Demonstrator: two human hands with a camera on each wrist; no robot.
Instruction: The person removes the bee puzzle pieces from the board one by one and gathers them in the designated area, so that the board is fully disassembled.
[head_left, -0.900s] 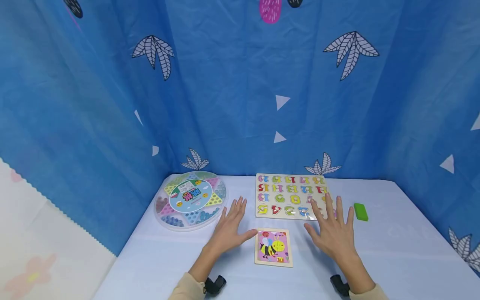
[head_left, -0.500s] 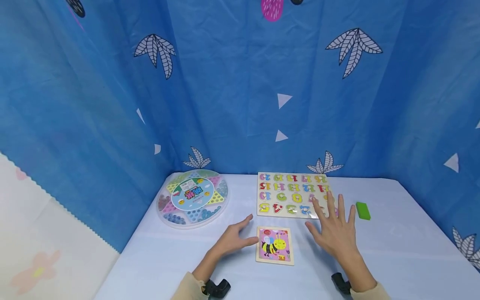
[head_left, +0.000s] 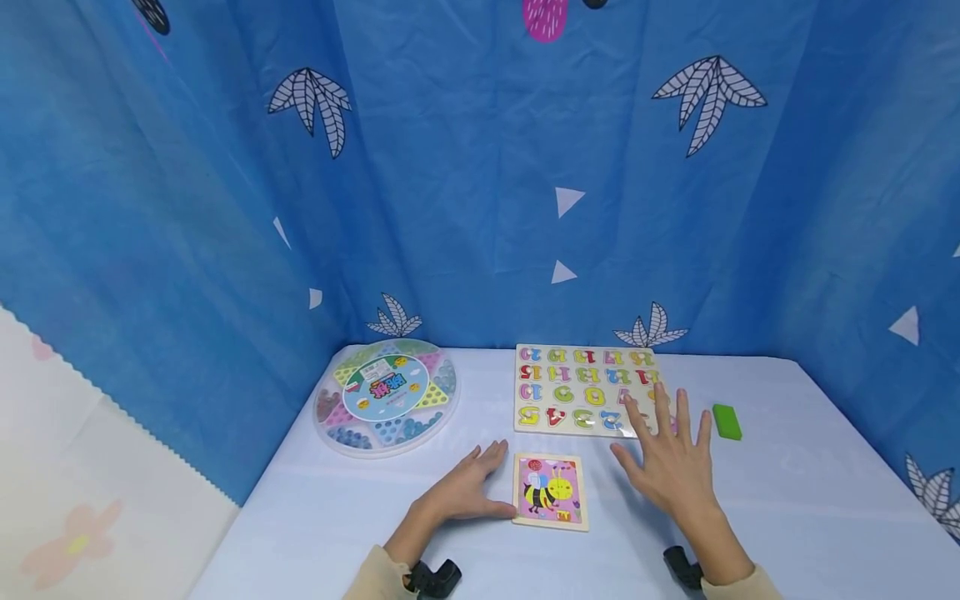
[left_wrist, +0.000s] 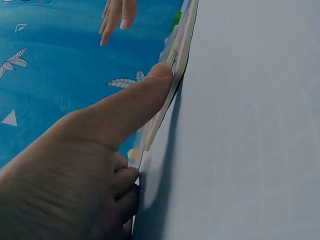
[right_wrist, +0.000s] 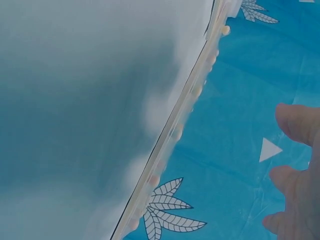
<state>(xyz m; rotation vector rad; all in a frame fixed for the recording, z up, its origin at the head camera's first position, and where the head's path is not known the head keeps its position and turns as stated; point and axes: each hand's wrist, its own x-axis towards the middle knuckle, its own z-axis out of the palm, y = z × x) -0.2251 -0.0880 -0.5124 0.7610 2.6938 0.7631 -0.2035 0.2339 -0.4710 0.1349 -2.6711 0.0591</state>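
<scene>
A small square bee jigsaw puzzle [head_left: 551, 492] in a pale wooden frame lies flat on the table. My left hand [head_left: 459, 490] is beside its left edge, fingers extended and loosely bent. Its thumb [left_wrist: 135, 102] reaches the puzzle's lower left side; whether it touches is hard to tell. My right hand [head_left: 673, 467] hovers with fingers spread, holding nothing, partly covering the lower right of a wooden number board [head_left: 577, 392]. In the right wrist view several of its fingers [right_wrist: 295, 122] show at the right edge.
A round Chinese checkers set [head_left: 386, 398] with marbles under a clear cover lies at the back left. Right of the number board is a green block [head_left: 727, 422]. A blue patterned curtain [head_left: 480, 167] rises behind the white table [head_left: 810, 483].
My left hand's fingers first turned inward and lowered, and its thumb slid toward me along the puzzle's left side. The right hand stays nearly still. The head view shifted slightly.
</scene>
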